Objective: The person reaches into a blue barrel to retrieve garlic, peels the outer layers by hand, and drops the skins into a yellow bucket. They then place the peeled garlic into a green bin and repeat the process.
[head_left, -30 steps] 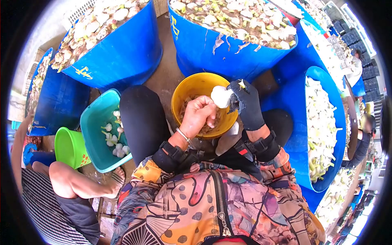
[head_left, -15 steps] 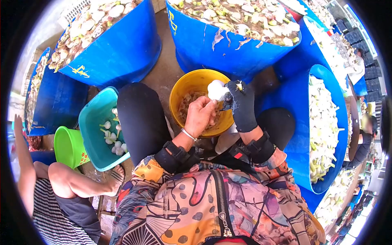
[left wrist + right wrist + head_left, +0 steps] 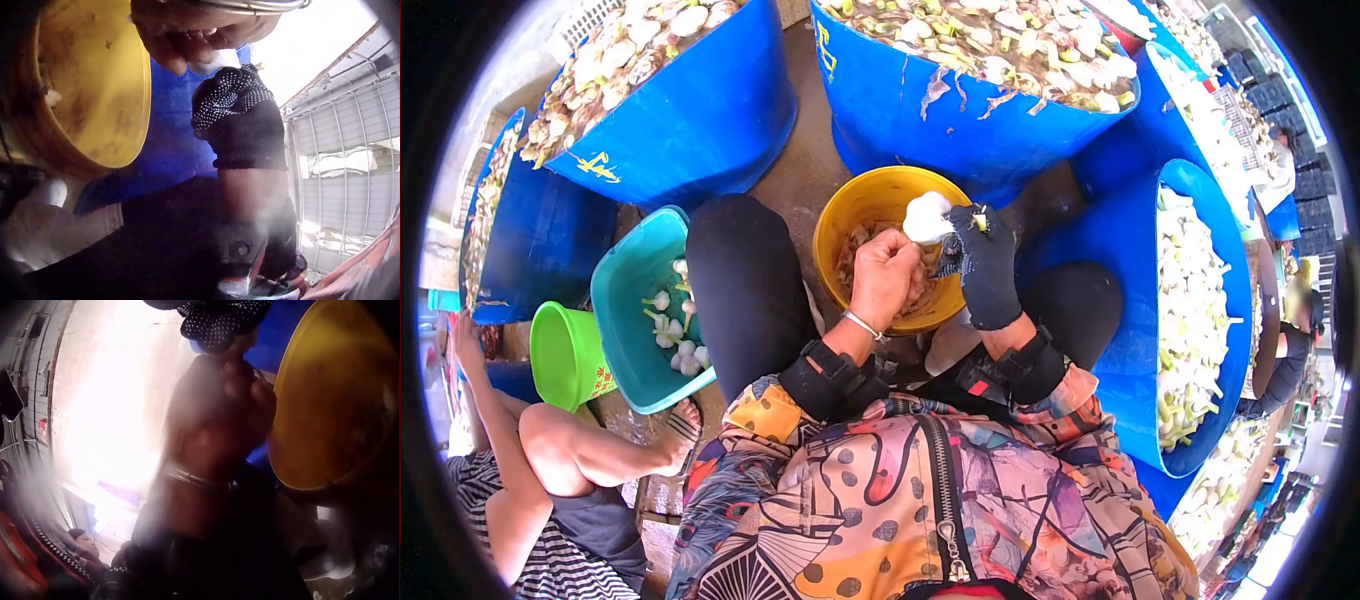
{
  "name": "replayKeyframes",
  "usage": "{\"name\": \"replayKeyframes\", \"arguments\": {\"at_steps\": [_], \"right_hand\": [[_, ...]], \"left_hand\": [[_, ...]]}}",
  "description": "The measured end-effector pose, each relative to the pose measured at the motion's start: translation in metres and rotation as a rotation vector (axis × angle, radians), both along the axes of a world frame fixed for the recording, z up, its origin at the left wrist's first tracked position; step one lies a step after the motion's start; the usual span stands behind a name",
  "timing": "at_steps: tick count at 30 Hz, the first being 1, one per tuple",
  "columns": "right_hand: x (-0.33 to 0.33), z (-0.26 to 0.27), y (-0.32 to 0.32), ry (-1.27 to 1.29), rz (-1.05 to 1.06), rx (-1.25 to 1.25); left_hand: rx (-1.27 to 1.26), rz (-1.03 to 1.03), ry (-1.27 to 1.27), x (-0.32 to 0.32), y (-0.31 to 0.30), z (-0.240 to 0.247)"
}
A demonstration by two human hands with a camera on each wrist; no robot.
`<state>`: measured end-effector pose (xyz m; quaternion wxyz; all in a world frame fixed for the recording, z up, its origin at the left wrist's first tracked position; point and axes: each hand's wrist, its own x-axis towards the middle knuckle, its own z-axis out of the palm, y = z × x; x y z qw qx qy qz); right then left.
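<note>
A white garlic bulb (image 3: 927,217) is held over the yellow bucket (image 3: 824,226) by the gloved right hand (image 3: 987,262), whose dark fingers curl round its stem side. The bare left hand (image 3: 884,280), with a bracelet at its wrist, pinches at the bulb's lower edge with curled fingers. In the left wrist view, part of the bulb (image 3: 223,60) shows between the left fingers and the dotted right glove (image 3: 240,119). The right wrist view shows the left hand (image 3: 222,419) close below the glove (image 3: 219,326); the bulb is hard to make out there.
Large blue tubs (image 3: 960,135) of garlic stand ahead, with another (image 3: 1122,335) at the right. A teal basin (image 3: 615,345) with several bulbs and a green bucket (image 3: 560,350) stand left, near a seated person's bare leg (image 3: 590,450).
The bulb and both hands have shifted slightly left in the head view, still close together over the yellow bucket. The neighbouring person's arm and body have moved.
</note>
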<state>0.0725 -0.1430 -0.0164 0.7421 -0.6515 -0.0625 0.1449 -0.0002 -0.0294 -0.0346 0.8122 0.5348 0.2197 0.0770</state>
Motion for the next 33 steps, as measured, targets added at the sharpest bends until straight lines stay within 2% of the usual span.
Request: {"name": "replayKeyframes", "arguments": {"at_steps": [5, 10, 15, 19, 23, 24, 27, 28, 30, 33], "right_hand": [[-0.003, 0.007, 0.0, 0.049, -0.04, 0.081], [-0.004, 0.018, -0.003, 0.12, -0.094, 0.16], [-0.003, 0.006, -0.002, -0.045, -0.103, 0.044], [-0.008, -0.01, -0.001, -0.302, -0.061, -0.088], [-0.017, 0.003, 0.007, -0.254, -0.036, -0.141], [-0.017, 0.004, 0.008, -0.34, -0.033, -0.2], [-0.02, 0.006, 0.011, -0.241, -0.055, -0.113], [-0.019, 0.004, 0.011, -0.212, -0.048, -0.092], [-0.017, 0.005, 0.008, -0.149, -0.044, -0.064], [-0.021, 0.011, 0.009, 0.032, -0.061, 0.242]], "left_hand": [[0.079, 0.072, -0.031, 0.006, 0.01, -0.025], [0.067, 0.086, -0.025, -0.001, 0.01, -0.003], [0.056, 0.113, -0.101, -0.003, -0.004, 0.008], [-0.096, 0.177, -0.046, 0.002, -0.003, -0.003], [-0.128, 0.198, -0.042, 0.001, -0.001, -0.013], [-0.193, 0.187, -0.057, 0.0, 0.0, -0.013], [-0.208, 0.201, -0.002, 0.0, 0.001, -0.01], [-0.196, 0.167, -0.066, -0.001, 0.004, -0.013], [-0.116, 0.176, -0.051, 0.001, 0.006, -0.011], [-0.063, 0.203, -0.057, 0.005, 0.001, -0.013]]}}
